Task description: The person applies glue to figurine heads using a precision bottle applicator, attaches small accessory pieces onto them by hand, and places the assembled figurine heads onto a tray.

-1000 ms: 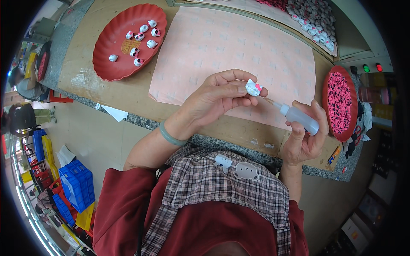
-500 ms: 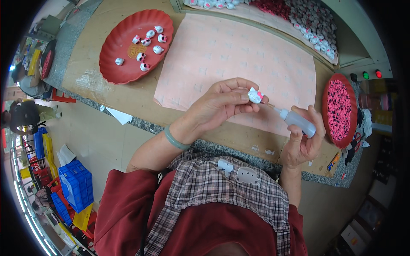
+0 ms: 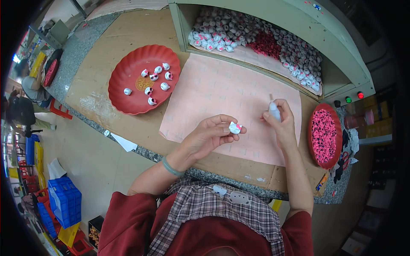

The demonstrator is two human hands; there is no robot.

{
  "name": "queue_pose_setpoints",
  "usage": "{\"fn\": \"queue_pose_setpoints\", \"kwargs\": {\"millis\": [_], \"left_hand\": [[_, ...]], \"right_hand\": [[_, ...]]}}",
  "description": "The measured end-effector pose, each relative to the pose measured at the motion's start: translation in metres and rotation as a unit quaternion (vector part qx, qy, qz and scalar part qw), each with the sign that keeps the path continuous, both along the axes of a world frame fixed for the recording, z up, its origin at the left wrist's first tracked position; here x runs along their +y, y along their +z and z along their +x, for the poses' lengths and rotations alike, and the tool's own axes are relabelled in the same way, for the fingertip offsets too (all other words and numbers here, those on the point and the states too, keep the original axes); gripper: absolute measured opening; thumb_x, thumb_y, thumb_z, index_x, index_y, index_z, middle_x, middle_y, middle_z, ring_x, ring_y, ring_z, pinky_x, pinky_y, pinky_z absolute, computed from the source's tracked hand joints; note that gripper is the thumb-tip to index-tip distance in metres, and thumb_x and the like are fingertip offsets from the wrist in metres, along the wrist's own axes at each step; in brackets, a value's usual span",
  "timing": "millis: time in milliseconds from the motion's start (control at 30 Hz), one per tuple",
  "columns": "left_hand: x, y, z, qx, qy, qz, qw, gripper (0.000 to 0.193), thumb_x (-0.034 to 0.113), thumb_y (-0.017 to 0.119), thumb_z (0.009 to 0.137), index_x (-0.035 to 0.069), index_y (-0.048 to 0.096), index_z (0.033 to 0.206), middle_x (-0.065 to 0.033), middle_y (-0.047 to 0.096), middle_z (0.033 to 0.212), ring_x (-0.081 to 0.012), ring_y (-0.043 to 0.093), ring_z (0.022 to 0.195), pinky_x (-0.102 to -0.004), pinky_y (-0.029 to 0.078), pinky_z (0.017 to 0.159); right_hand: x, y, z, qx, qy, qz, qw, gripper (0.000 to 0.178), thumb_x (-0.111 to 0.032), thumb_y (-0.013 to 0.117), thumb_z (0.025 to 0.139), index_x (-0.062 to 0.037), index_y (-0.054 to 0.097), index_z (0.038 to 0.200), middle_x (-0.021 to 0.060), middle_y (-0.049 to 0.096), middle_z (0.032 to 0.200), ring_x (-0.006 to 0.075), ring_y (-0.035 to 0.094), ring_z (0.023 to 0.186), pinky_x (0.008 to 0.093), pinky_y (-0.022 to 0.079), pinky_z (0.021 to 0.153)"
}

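Observation:
My left hand pinches a small white cat-head figurine with a pink bow, over the near part of the pink sheet. To its right, my right hand is closed round a translucent squeeze bottle, its thin nozzle pointing up and away from me. The nozzle is apart from the figurine. At the left stands a scalloped red tray with several white cat heads, some bearing dark pink-edged pieces. At the right, another red tray is filled with small pink-and-black pieces.
A grey-green open-fronted cabinet stands behind the sheet, with many white heads and a dark red heap inside. Green and red lights show at its right end. Scissors and dark scraps lie beyond the right tray. Blue crates stand at left; people sit farther off.
The bottle has moved away from the figurine, and its nozzle has swung from pointing left to pointing up and away. My left hand still holds the figurine. The view has shifted, showing more cabinet.

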State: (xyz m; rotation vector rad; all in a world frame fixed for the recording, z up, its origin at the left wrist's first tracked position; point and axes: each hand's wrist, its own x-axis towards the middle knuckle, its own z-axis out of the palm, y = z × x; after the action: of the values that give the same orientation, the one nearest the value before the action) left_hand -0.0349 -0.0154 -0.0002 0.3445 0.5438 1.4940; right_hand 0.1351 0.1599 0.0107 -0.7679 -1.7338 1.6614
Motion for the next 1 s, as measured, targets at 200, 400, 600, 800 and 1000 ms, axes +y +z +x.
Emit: {"fn": "queue_pose_setpoints", "kwargs": {"millis": [200,400,600,800,1000], "left_hand": [[-0.010,0.001,-0.009,-0.004,0.010,0.004,1.000,0.022,0.004,0.055,0.088,0.002,0.055,0.110,-0.0205,0.060,0.111,-0.0165,0.063,0.088,-0.0266,0.051,0.083],[-0.011,-0.002,-0.009,-0.010,0.008,0.000,1.000,0.022,0.005,0.055,0.088,0.002,0.055,0.110,-0.0188,0.061,0.111,-0.0164,0.063,0.089,-0.0273,0.050,0.083],[-0.011,-0.005,-0.009,-0.016,0.005,0.001,1.000,0.022,0.005,0.055,0.088,0.002,0.055,0.111,-0.0192,0.060,0.112,-0.0167,0.063,0.090,-0.0281,0.050,0.084],[-0.013,-0.009,-0.011,-0.025,0.006,-0.005,1.000,0.023,0.005,0.055,0.089,0.002,0.055,0.111,-0.0193,0.060,0.112,-0.0167,0.062,0.090,-0.0283,0.050,0.084],[-0.011,-0.009,-0.009,-0.021,-0.002,-0.002,1.000,0.023,0.005,0.054,0.089,0.003,0.055,0.112,-0.0192,0.060,0.112,-0.0168,0.062,0.091,-0.0283,0.050,0.084]], "right_hand": [[0.088,-0.009,-0.064,-0.186,-0.030,0.240,0.952,0.024,0.000,0.058,0.081,-0.0082,0.058,0.103,0.0025,0.056,0.085,0.0092,0.055,0.070,0.0245,0.048,0.060],[0.179,-0.015,-0.121,-0.250,-0.103,0.462,0.845,0.038,-0.001,0.058,0.075,-0.0112,0.062,0.112,0.0134,0.064,0.099,0.0273,0.064,0.082,0.0320,0.051,0.072],[0.223,-0.037,-0.145,-0.275,-0.079,0.566,0.773,0.042,-0.001,0.053,0.072,-0.0101,0.062,0.112,0.0148,0.060,0.113,0.0327,0.057,0.103,0.0401,0.046,0.089],[0.205,-0.016,-0.124,-0.300,0.021,0.498,0.813,0.043,0.000,0.054,0.071,-0.0105,0.062,0.112,0.0141,0.061,0.112,0.0313,0.058,0.102,0.0376,0.045,0.090],[0.187,0.010,-0.091,-0.238,-0.002,0.357,0.903,0.027,-0.002,0.061,0.075,-0.0039,0.065,0.102,0.0133,0.066,0.098,0.0243,0.062,0.093,0.0331,0.047,0.084]]}}
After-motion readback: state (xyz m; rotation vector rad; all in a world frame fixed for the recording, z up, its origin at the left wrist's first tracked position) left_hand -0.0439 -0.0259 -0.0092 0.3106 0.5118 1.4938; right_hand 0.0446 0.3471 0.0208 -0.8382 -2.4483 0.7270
